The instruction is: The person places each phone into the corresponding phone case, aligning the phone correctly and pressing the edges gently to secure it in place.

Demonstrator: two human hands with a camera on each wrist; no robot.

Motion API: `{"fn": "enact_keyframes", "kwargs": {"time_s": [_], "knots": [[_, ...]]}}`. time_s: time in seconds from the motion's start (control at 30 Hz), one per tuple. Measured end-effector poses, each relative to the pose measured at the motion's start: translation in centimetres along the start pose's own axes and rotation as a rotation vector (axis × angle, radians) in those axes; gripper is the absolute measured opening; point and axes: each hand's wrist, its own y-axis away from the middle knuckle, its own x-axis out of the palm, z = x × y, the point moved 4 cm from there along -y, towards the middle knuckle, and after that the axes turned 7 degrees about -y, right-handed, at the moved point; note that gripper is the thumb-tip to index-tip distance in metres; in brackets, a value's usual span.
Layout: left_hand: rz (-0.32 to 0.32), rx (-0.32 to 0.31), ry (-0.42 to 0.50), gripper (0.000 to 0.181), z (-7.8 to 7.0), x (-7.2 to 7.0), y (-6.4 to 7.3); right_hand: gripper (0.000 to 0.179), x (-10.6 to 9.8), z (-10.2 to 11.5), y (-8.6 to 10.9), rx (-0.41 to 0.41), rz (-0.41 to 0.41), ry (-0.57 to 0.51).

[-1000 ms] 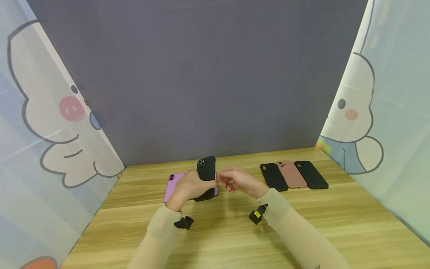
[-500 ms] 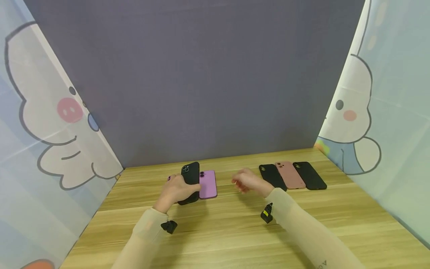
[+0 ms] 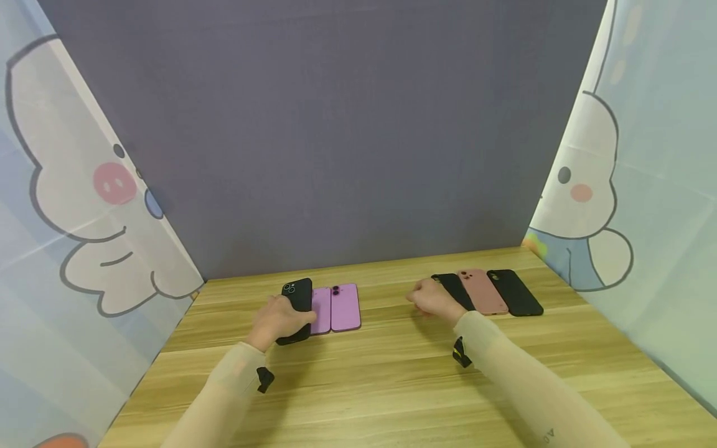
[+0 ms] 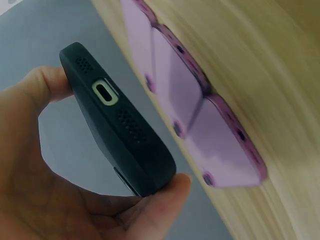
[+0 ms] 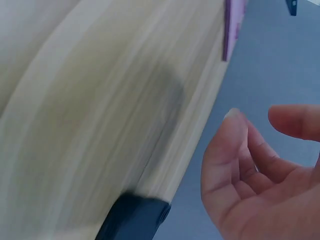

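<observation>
My left hand [image 3: 278,322] grips a phone in a black case [image 3: 300,295] by its long edges, thumb on one side and fingers on the other. In the left wrist view, the case's bottom edge shows a pale-rimmed charging port, and the cased phone is raised above the table. Three purple phones lie side by side under it; the head view shows two, a middle one [image 3: 320,311] and a right one [image 3: 345,308], the third being hidden. My right hand [image 3: 434,298] holds nothing, its fingers loosely bent, just left of a black phone case [image 3: 456,289].
A pink phone case [image 3: 483,291] and another black case [image 3: 515,292] lie in a row beside the first, at the table's right. A grey cloth backdrop [image 3: 336,124] stands behind the wooden table [image 3: 358,392], with cartoon-printed curtains [image 3: 661,155] at both sides.
My left hand has carried the black-cased phone leftward and lower, uncovering two purple phones. My right hand has drawn away to the right, towards the row of cases.
</observation>
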Motion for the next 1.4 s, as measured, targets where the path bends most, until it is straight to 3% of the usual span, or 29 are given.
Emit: {"fn": "enact_keyframes", "kwargs": {"time_s": [0.2,0.33,0.67,1.1,1.4], "knots": [[0.036,-0.018,-0.052,0.063,1.6,0.1,-0.6,0.038,-1.4,-0.6,0.3,0.031,-0.077,0.222],[0.040,-0.023,-0.083,0.073,2.4,0.1,-0.8,0.039,-2.3,-1.0,0.2,0.032,-0.096,0.316],[0.054,-0.034,-0.137,0.073,4.0,0.1,-1.3,0.040,-4.1,-2.4,0.2,0.048,-0.122,0.433],[0.109,-0.052,-0.165,0.075,6.5,0.4,-1.7,0.032,-5.0,-3.3,0.3,0.099,-0.140,0.693],[0.121,-0.072,-0.192,0.073,7.8,-0.1,-2.0,0.034,-5.5,-3.7,0.3,0.170,-0.110,0.717]]}}
